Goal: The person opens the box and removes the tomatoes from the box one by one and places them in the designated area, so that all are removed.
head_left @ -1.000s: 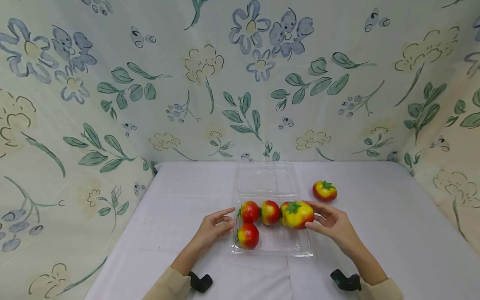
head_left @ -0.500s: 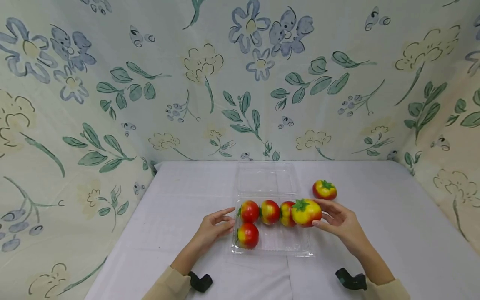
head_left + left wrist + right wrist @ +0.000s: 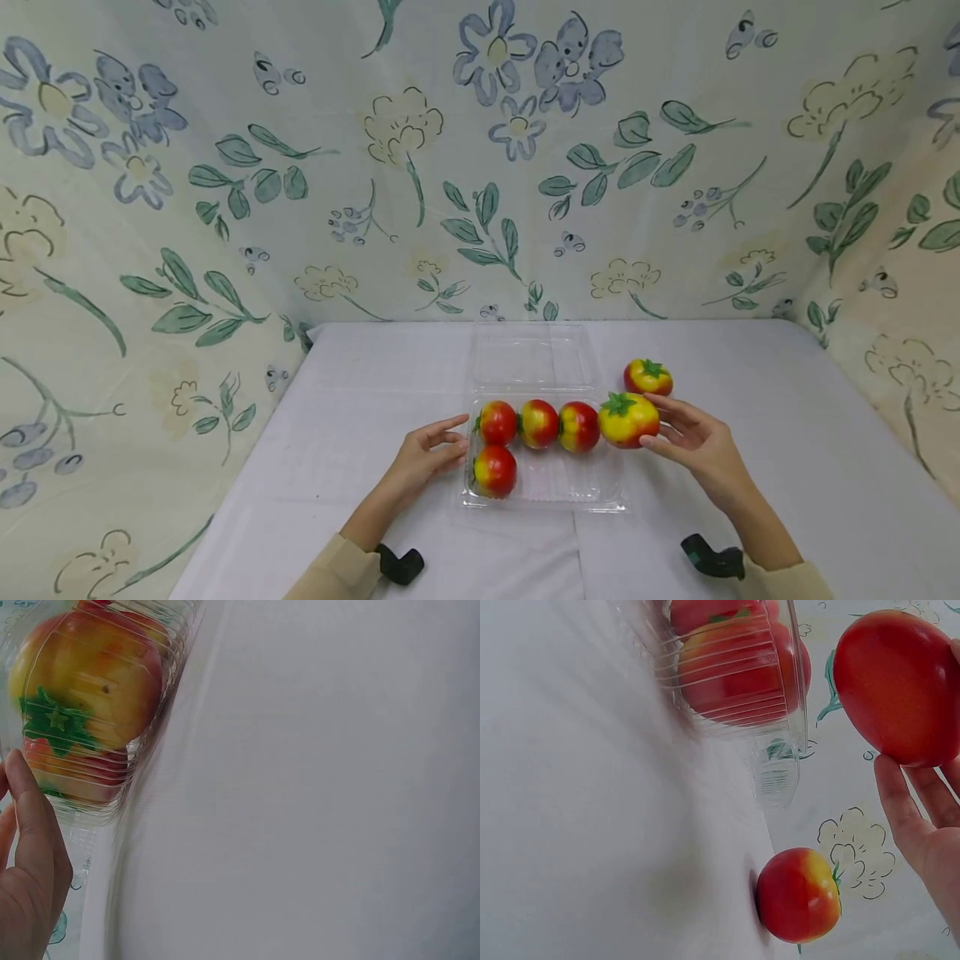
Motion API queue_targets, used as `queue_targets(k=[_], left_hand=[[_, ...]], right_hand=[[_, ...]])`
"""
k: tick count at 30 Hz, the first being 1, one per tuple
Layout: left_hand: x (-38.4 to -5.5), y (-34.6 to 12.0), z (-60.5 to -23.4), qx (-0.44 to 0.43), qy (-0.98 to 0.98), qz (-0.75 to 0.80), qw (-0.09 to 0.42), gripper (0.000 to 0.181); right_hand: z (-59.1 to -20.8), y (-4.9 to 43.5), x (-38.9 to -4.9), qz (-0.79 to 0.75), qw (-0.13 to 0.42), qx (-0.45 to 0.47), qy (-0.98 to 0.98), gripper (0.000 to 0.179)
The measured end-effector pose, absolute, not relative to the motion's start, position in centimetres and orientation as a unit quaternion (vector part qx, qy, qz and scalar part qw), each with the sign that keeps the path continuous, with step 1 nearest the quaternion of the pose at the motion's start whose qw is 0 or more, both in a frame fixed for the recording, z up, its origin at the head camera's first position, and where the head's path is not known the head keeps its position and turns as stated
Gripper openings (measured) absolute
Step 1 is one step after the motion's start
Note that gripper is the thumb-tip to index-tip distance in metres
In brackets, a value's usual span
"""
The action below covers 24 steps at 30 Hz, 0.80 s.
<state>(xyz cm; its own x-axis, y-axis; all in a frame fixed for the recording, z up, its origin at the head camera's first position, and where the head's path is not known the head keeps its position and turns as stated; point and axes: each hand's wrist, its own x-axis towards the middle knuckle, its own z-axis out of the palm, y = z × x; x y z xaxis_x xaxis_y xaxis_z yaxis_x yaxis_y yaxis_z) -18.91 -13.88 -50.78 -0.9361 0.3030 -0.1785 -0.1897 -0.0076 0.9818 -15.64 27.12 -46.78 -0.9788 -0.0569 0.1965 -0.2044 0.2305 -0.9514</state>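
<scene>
My right hand point(image 3: 699, 446) grips a red-and-yellow fruit point(image 3: 628, 421) with a green leafy top, held up over the right back corner of a clear plastic clamshell box point(image 3: 555, 483). In the right wrist view that fruit point(image 3: 896, 686) is seen from its red side, raised off the table. My left hand point(image 3: 431, 454) rests at the box's left edge, its fingers fairly straight and fingertips right at the wall. Inside the box, three similar fruits, one being the middle fruit point(image 3: 538, 423), form the back row. Another fruit point(image 3: 495, 472) sits at front left.
The box's clear lid point(image 3: 532, 358) lies folded back behind it. A loose fruit point(image 3: 648, 377) sits on the white cloth-covered table point(image 3: 390, 358) behind my right hand. A floral cloth point(image 3: 480, 167) hangs along the back and sides.
My right hand has moved right and slightly back with its fruit, uncovering the third fruit of the back row. The left hand has stayed at the box's edge.
</scene>
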Motion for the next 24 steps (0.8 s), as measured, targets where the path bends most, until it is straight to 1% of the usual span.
queue_targets(k=[16,24], left_hand=[[-18.9,-13.9,-50.7,0.04,0.684,0.708,0.172,0.049],[-18.8,-13.9,-50.6,0.036,0.679,0.712,0.174,0.05]], right_hand=[[-47.4,28.4,-15.8,0.616,0.076,0.068,-0.781,0.051],[-47.7,29.4,-16.0,0.653,0.082,0.074,-0.75,0.048]])
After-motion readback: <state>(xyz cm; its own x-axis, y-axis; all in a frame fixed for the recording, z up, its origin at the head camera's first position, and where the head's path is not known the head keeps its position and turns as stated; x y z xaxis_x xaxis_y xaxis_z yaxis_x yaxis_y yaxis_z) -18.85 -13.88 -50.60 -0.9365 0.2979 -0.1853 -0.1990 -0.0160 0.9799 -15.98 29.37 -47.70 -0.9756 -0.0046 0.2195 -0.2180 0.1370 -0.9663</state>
